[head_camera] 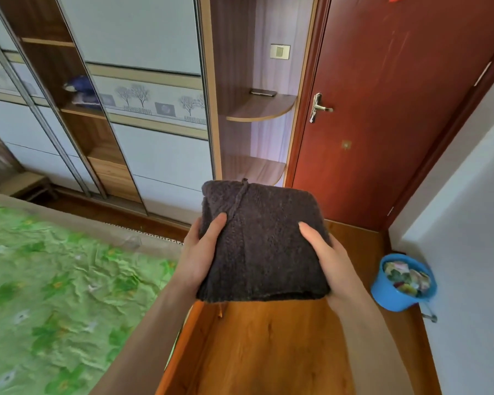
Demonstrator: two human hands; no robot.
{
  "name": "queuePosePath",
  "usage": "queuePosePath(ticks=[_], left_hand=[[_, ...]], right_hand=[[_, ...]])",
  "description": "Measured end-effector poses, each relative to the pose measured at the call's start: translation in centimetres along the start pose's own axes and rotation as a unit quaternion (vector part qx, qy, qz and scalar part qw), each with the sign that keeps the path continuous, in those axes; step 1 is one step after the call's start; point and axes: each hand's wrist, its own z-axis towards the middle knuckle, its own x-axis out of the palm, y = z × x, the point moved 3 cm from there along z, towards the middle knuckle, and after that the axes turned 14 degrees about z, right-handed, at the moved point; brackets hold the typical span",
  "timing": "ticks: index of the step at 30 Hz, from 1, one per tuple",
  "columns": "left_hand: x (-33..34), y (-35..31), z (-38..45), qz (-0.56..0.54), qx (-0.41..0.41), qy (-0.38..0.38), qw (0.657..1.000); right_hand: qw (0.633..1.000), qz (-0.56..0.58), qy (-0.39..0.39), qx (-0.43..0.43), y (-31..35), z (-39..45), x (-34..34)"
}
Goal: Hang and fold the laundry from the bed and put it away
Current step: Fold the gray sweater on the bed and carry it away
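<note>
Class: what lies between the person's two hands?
The folded dark sweater, held between left hand and right hand, seen in the head view.

Sliding-door wardrobe (143, 115) beside red-brown door (388, 109); wooden floor (268, 352), blue bucket (402, 283) of perhaps wrappers.

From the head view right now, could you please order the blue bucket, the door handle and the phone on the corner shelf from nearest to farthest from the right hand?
From the right hand, which holds the folded sweater:
1. Blue bucket, on the floor to its right.
2. Door handle, up on the red door.
3. Phone, on the corner shelf, slightly farther.
</note>
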Motion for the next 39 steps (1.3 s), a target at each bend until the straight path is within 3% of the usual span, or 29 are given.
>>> queuePosePath(ticks=[9,24,33,39], left_hand=[[0.8,-2.6,13.2,-0.006,0.006,-0.062,0.998],[-1.6,-9.5,35.1,-0.041,0.032,-0.205,0.977],[-4.9,-10.1,41.5,-0.074,0.018,-0.319,0.945],[-6.8,-11.2,44.3,-0.094,0.005,-0.422,0.902]], right_hand=[[0.998,-0.021,0.055,0.019,4.8,14.6,4.3],[0.975,-0.118,0.185,0.026,13.0,39.4,17.1],[0.947,-0.13,0.288,0.054,13.1,48.7,25.3],[0.92,-0.127,0.363,0.078,12.2,54.5,31.7]])
